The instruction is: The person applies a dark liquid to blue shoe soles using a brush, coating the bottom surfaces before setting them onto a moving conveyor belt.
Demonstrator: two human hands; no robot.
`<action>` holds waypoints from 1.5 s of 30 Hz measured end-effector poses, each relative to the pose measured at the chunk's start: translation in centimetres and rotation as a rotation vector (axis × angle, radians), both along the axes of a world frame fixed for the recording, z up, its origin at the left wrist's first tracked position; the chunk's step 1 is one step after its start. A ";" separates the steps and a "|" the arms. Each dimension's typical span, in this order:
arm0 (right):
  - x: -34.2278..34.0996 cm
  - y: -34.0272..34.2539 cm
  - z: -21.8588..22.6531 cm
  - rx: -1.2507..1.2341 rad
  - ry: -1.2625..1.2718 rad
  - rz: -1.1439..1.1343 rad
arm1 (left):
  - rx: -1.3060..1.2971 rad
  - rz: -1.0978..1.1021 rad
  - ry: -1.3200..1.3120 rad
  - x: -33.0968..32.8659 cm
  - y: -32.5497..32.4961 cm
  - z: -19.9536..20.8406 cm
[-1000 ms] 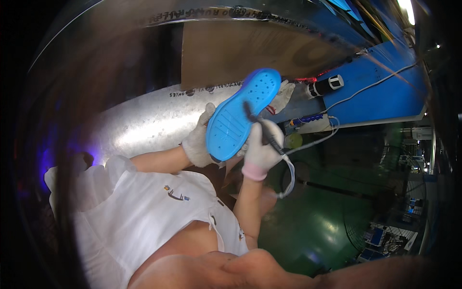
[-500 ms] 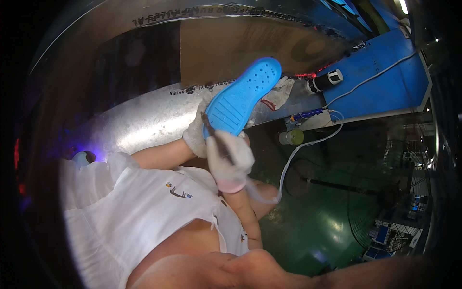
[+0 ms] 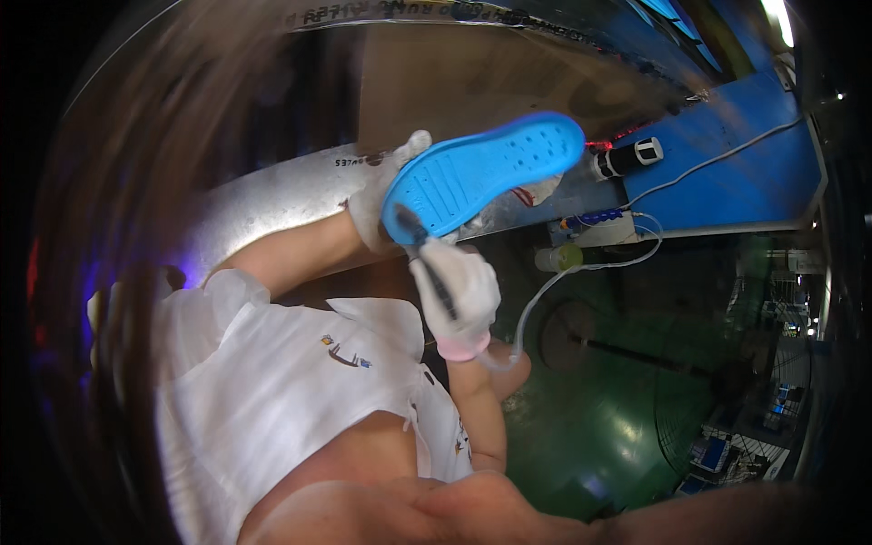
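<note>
A bright blue shoe sole (image 3: 481, 173), ridged and dotted with small holes, is held up in front of me with its underside facing the camera. My left hand (image 3: 381, 191), in a white glove, grips it from behind at the heel end. My right hand (image 3: 459, 295), also in a white glove, holds a dark thin brush-like tool (image 3: 422, 259). The tool's tip touches the heel end of the sole. A clear tube (image 3: 536, 309) curves away from my right hand toward the right.
A blue bench (image 3: 745, 173) stands at the right with a black and white cylinder (image 3: 627, 156), a white cable and a pale bottle (image 3: 559, 259) below. A curved metal panel (image 3: 263, 204) runs behind my hands. A green floor (image 3: 627, 409) lies underneath.
The sole has tilted flatter, its toe swinging to the right. My right hand with the tool has dropped from the middle of the sole to its heel end.
</note>
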State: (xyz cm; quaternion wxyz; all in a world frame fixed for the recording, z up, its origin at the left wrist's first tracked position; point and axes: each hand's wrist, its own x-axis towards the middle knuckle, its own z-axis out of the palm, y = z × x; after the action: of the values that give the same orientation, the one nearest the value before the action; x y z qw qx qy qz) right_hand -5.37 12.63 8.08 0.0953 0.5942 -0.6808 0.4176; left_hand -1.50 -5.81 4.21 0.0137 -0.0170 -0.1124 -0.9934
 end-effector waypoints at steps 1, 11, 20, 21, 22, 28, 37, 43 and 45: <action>-0.5 0.3 0.3 0.155 0.146 0.116 | -0.058 -0.061 0.002 0.2 -0.9 -0.2; -2.8 0.7 1.3 0.048 -0.124 0.178 | -0.728 -0.182 -0.200 -1.4 -2.8 1.0; -2.9 0.9 1.5 0.080 -0.233 0.028 | -1.479 0.065 0.137 -1.0 -7.5 -5.0; -2.8 1.1 2.1 0.086 -0.153 0.063 | -1.707 0.256 0.414 -1.6 -8.0 -4.5; -2.0 1.4 3.0 0.213 0.026 0.033 | -1.570 0.118 0.355 -2.6 -8.6 -3.9; -4.1 2.2 2.0 0.068 -0.062 -0.042 | -1.399 -0.088 0.018 -2.3 -7.0 1.6; -2.5 2.8 4.8 0.233 0.137 -0.074 | -1.471 0.089 0.267 -2.2 -8.6 1.2; -4.2 3.6 4.1 -0.008 -0.023 -0.168 | -1.167 -0.082 -0.279 -1.2 -6.6 6.5; -2.1 2.1 6.5 0.212 0.203 -0.051 | -1.118 -0.039 -0.405 0.4 -6.9 6.8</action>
State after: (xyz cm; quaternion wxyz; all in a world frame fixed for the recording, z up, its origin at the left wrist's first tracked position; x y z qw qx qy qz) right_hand -7.46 14.78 14.63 0.1110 0.6225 -0.7229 0.2785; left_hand -1.13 -12.71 10.99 -0.0373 0.1660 -0.6183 -0.7673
